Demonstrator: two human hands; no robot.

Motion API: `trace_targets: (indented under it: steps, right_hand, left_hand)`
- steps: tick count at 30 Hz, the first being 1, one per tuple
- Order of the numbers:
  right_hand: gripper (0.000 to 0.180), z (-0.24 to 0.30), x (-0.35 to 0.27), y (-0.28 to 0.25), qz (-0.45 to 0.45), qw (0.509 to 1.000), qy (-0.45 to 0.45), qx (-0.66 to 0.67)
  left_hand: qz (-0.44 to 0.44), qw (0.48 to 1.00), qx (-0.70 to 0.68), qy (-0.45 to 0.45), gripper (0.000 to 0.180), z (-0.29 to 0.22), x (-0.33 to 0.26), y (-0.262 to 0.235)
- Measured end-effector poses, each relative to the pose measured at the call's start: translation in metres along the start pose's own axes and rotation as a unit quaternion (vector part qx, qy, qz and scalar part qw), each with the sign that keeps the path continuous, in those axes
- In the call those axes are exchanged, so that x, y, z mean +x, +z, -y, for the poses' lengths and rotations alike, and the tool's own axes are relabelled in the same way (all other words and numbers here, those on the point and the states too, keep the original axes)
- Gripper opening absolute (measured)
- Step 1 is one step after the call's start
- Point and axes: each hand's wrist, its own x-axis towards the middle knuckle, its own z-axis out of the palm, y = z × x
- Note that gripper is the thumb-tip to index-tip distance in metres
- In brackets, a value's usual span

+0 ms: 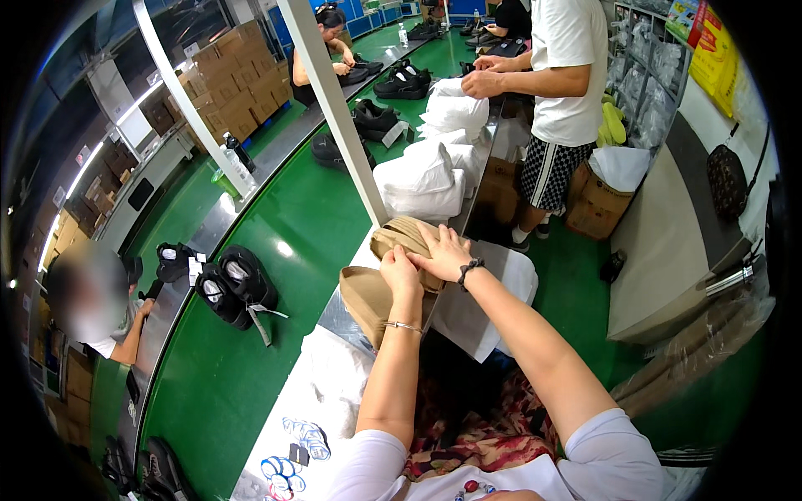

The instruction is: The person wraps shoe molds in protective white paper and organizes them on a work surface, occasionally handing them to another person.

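A tan shoe [393, 239] with a ridged top sits at the near edge of the line, in front of me. My left hand [401, 272] is closed in a pinch at its near side. Over its right side lies my right hand [444, 254], the fingers curved onto it and the thumb side close to my left hand. What the left fingertips pinch is too small to make out. A second tan shoe [364, 299] rests just left of my left wrist, partly hidden by it.
A white metal post [334, 108] rises just beyond my hands. White wrapped bundles [420, 184] lie past it. Black shoes [236, 284] stand on the green belt [288, 355]. Stickers [281, 476] lie near left. Co-workers, one in a white shirt [568, 75], are across and ahead.
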Motion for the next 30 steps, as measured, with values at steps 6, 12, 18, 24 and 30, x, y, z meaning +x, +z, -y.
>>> trace_targets:
  steps: [6, 12, 18, 24, 30]
  right_hand:
    - [0.082, 0.0, 0.002, -0.004, 0.071, 0.996, 0.004, 0.059]
    - [0.088, 0.001, 0.001, -0.01, 0.083, 0.994, 0.013, 0.068]
    - [0.085, 0.015, 0.002, -0.009, 0.055, 0.998, 0.012, 0.019]
    - [0.068, 0.016, 0.025, -0.003, 0.026, 0.999, -0.026, -0.016]
    - [0.052, 0.035, 0.017, -0.007, 0.052, 0.996, -0.036, -0.057]
  left_hand:
    - [-0.019, 0.997, -0.018, 0.066, 0.023, 0.008, -0.011, -0.005]
    - [-0.066, 0.983, 0.052, 0.163, 0.024, 0.016, -0.022, -0.004]
    - [-0.053, 0.99, 0.034, 0.127, 0.02, 0.015, -0.008, -0.013]
    - [-0.012, 0.991, -0.124, -0.046, 0.013, -0.02, -0.01, -0.002]
    - [-0.052, 0.997, -0.048, 0.039, 0.008, 0.001, -0.006, -0.013]
